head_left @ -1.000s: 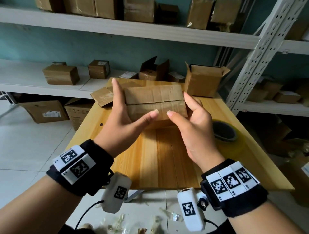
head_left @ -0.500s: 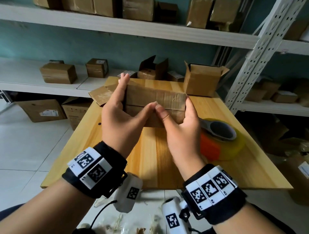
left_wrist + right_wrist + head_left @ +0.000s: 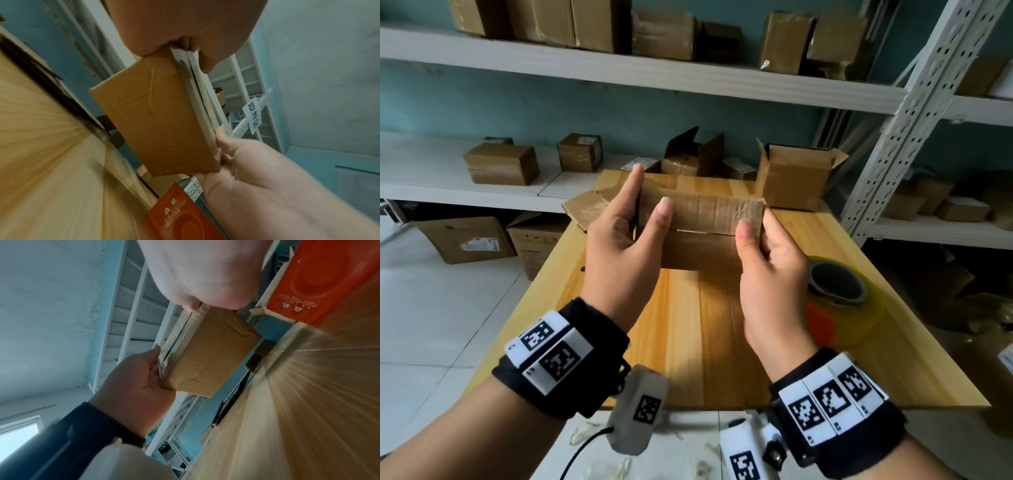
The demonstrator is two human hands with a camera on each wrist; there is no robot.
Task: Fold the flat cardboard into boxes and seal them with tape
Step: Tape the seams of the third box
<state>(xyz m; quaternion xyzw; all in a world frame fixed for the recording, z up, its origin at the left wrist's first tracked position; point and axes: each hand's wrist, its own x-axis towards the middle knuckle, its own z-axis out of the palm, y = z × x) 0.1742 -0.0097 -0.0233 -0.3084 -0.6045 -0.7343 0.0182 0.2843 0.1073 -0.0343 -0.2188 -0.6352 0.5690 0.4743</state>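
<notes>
Both hands hold one small cardboard box (image 3: 700, 229) in the air above the far half of the wooden table (image 3: 698, 329), clear of its surface. The left hand (image 3: 616, 246) grips the box's left end, thumb laid on the top flap and forefinger straight up along the end face; the right hand (image 3: 770, 263) pinches the right end, thumb on the top flap and the other fingers curled behind and under. The step in hand looks like closing the top flaps so that they meet along the middle seam before tape goes on. To do it well, the thumbs should press both flaps flat and level, edges butted with no overlap and no gap, while the fingers brace the ends so the walls stay square; a crushed corner would leave the seam crooked. One hand then has to keep the flaps down alone while the other goes for the tape roll (image 3: 839, 301), which lies on the table just right of the right hand. The box's long axis runs left to right across the view, roughly level, with the seamed face turned up and toward the person; the wrist views show the underside crossed by clear tape, so the bottom appears sealed already. A flat piece of cardboard (image 3: 585, 210) lies at the table's far left, and an open box (image 3: 794, 178) stands far right.
</notes>
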